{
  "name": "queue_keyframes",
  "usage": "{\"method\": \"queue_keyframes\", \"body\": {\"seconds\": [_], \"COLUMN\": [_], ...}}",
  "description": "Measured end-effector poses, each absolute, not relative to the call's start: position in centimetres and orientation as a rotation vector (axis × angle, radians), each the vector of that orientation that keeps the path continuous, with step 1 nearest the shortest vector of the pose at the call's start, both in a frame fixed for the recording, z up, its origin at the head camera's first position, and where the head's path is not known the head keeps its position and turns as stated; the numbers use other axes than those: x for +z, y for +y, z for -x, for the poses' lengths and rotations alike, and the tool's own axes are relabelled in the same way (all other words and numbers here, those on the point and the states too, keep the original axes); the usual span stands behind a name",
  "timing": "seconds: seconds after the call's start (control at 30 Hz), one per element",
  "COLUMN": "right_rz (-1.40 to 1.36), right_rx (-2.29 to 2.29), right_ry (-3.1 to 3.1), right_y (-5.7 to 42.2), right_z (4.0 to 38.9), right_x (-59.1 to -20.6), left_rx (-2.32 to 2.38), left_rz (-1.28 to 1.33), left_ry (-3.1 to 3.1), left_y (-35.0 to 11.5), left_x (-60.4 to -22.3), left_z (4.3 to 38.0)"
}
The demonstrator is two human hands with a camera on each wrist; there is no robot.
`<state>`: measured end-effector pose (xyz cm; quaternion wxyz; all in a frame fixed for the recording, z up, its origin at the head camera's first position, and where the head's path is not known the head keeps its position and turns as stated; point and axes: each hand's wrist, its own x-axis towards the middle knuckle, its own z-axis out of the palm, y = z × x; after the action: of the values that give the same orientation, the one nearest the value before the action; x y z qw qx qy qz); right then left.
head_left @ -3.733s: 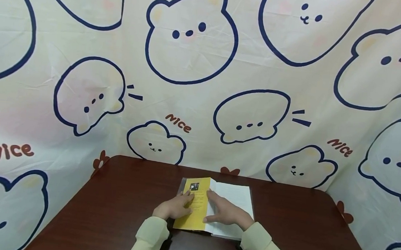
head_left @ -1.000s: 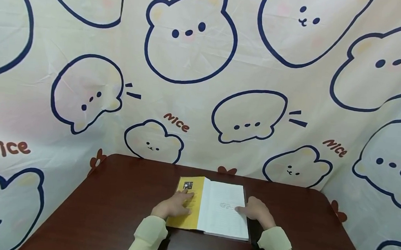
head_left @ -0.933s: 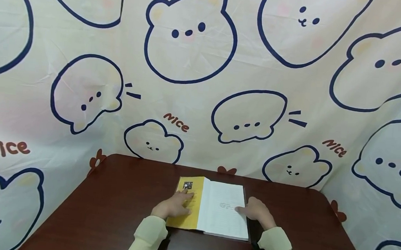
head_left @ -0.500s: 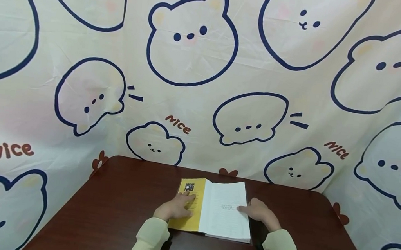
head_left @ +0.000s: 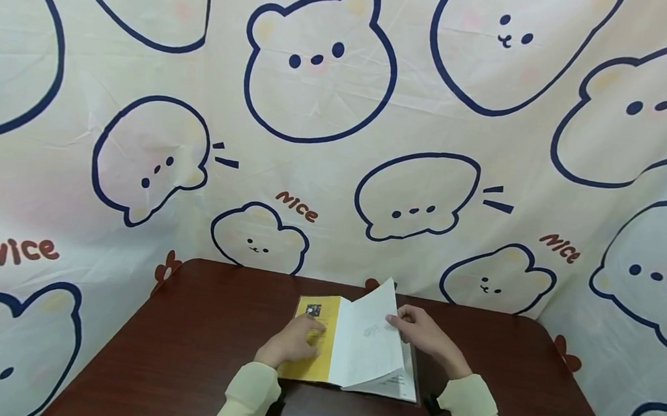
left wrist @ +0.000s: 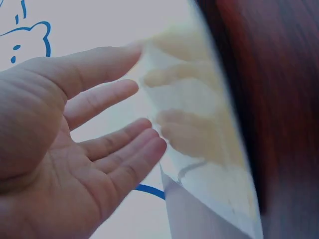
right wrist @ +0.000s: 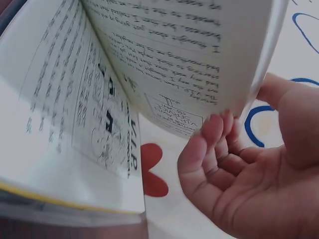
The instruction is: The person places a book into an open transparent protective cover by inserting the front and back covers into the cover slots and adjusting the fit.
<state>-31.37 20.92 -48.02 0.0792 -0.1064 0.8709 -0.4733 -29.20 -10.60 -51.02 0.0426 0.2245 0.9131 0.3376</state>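
Observation:
An open book lies on the dark table, its left side a yellow cover flap with a small photo and text. My left hand rests on that flap with fingers extended; in the left wrist view its fingertips touch the glossy surface, which mirrors them. With thumb and fingers, my right hand pinches the outer edge of a lifted page. The raised leaf curves upward, and printed text and line drawings show on the page beneath in the right wrist view.
The dark reddish-brown table extends around the book on both sides. A cream cloth with blue bear outlines, red flowers and lettering hangs behind and beside the table.
Earlier, my right hand moved from the book's middle to the right page's outer edge. Since half a second ago it has raised the page up and leftward. My left hand stays on the flap.

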Motion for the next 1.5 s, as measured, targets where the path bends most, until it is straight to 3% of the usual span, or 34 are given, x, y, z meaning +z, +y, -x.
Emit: {"method": "queue_keyframes", "body": {"seconds": [0.27, 0.6, 0.83, 1.07, 1.27, 1.4, 1.5], "right_rz": [0.493, 0.796, 0.932, 0.943, 0.856, 0.707, 0.622], "right_rx": [-1.457, -1.365, -1.255, -1.261, -1.621, -1.735, -1.579], "right_ry": [2.613, 2.52, 2.442, 2.389, 2.512, 2.687, 2.761], "right_y": [19.4, 17.2, 16.4, 16.6, 18.0, 19.0, 19.6], "right_z": [30.3, 29.1, 28.8, 28.7, 28.8, 29.6, 30.4], "right_x": [-46.7, -45.9, -46.0, -45.5, -45.2, -46.3, -48.0], "left_rx": [1.124, 1.785, 1.769, 1.693, 1.723, 1.743, 1.751], "left_rz": [-0.781, -0.632, -0.562, -0.612, -0.622, -0.598, -0.57], "left_ry": [2.752, 2.248, 2.334, 2.478, 2.474, 2.432, 2.442], "left_y": [-10.5, -7.7, -6.9, -7.6, -9.4, -10.7, -11.3], "left_x": [-50.9, -48.5, -47.2, -47.0, -47.2, -47.2, -47.3], "left_z": [29.2, 27.7, 26.8, 26.6, 26.8, 26.7, 26.7]}}
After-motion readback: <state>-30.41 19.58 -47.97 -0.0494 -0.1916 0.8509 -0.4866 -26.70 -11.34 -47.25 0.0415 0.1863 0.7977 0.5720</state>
